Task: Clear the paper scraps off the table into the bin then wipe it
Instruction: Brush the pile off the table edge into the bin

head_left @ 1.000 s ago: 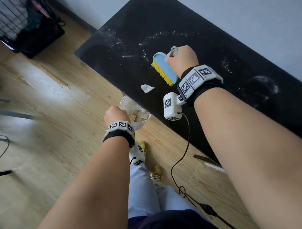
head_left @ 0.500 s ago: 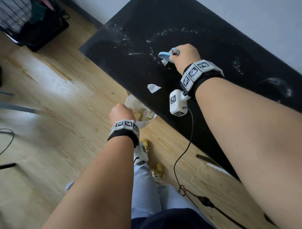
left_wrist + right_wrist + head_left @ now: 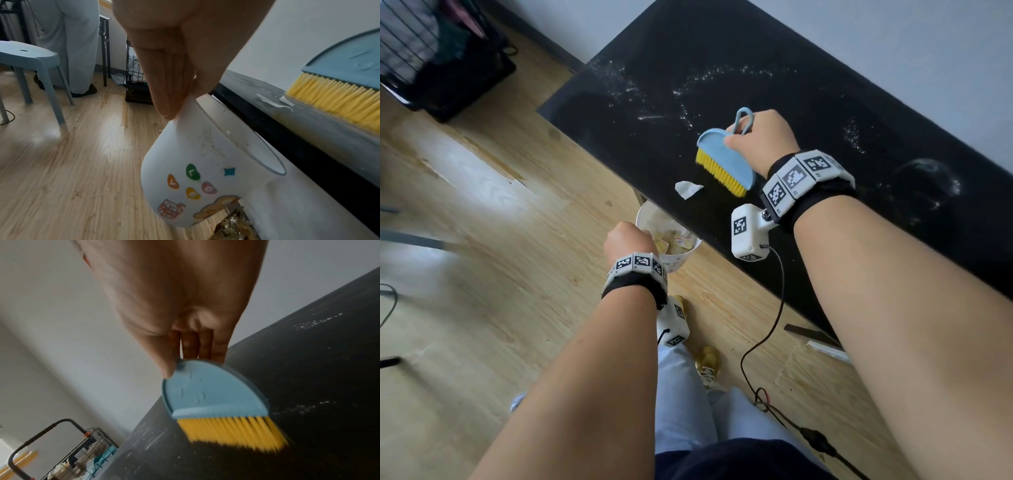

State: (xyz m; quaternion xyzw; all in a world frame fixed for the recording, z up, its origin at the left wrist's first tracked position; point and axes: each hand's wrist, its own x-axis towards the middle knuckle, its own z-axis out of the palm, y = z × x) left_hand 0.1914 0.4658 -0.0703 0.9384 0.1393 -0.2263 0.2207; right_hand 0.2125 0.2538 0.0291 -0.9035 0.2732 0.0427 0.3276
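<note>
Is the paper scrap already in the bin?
No, the scrap lies on the table near its edge, just ahead of the brush, above the bin held by the left hand.

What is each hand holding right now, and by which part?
The right hand grips the blue brush by its handle, at the top of the head. The left hand pinches the white bin by its rim.

Black wristbands (image 3: pixel 822 195) with white tag blocks, pale-blue trousers (image 3: pixel 681 404)
</note>
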